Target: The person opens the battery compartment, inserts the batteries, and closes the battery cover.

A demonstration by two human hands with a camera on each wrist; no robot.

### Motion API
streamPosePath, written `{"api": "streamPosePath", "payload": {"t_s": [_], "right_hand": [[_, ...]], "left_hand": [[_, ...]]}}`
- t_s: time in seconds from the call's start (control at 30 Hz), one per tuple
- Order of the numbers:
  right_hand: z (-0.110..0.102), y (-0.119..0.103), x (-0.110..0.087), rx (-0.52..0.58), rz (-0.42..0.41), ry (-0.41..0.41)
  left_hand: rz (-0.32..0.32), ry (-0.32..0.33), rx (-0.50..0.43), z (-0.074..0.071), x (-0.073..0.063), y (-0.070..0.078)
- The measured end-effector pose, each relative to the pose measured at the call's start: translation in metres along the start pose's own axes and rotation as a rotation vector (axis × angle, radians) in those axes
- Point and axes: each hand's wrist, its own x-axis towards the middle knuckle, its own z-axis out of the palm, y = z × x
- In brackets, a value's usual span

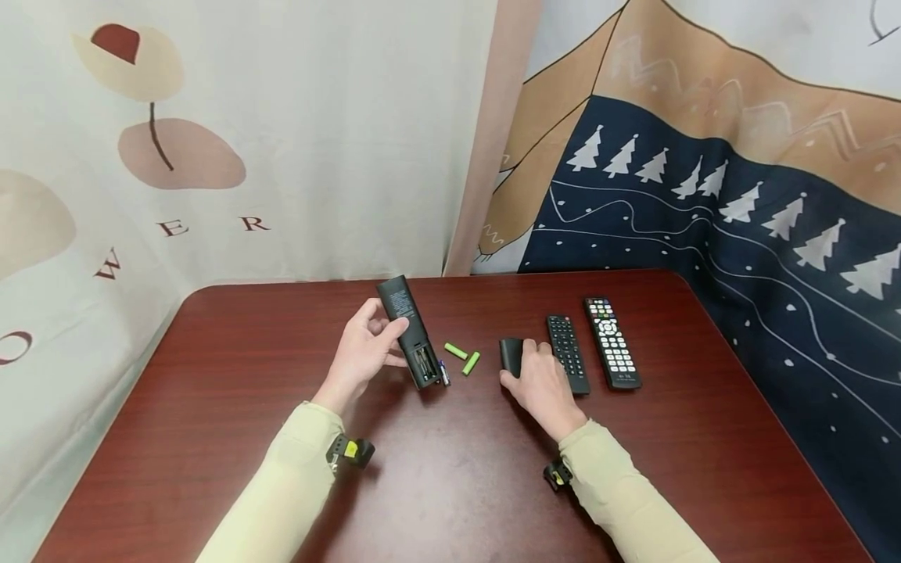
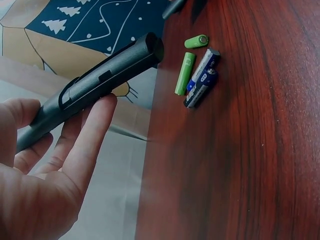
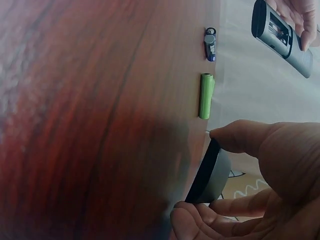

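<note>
My left hand (image 1: 360, 344) grips a black remote control (image 1: 401, 306) above the table, its back turned up and the battery compartment (image 1: 424, 363) uncovered. Whether any battery sits inside I cannot tell; metal contacts seem to show. Between thumb and fingers, my right hand (image 1: 545, 383) pinches a dark battery cover (image 1: 511, 356), seen edge-on in the right wrist view (image 3: 212, 175). Between the hands lie two green batteries, one farther left (image 1: 455, 350) and one nearer (image 1: 472, 363). Beside them in the left wrist view are two blue-and-white batteries (image 2: 200, 89), partly hidden by the remote in the head view.
Two more black remotes lie face up to the right: a smaller one (image 1: 568, 356) close beside my right hand and a longer one (image 1: 612, 344) with white buttons. The reddish-brown table (image 1: 450, 485) ends at its back edge against printed curtains (image 1: 338, 156).
</note>
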Motion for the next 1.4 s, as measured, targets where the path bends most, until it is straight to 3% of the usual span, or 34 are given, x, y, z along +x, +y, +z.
{"api": "streamPosePath", "payload": {"t_s": [0.83,1.4], "right_hand": [[0.0036,0.002,-0.0011,-0.176,-0.04,0.022],[0.0019,-0.0034,-0.0016,-0.177,-0.063,0.034]], "left_hand": [[0.006,0.004,0.022,-0.0051,-0.0047,0.0047],[0.01,0.01,0.009,-0.0102,-0.0097,0.0043]]}}
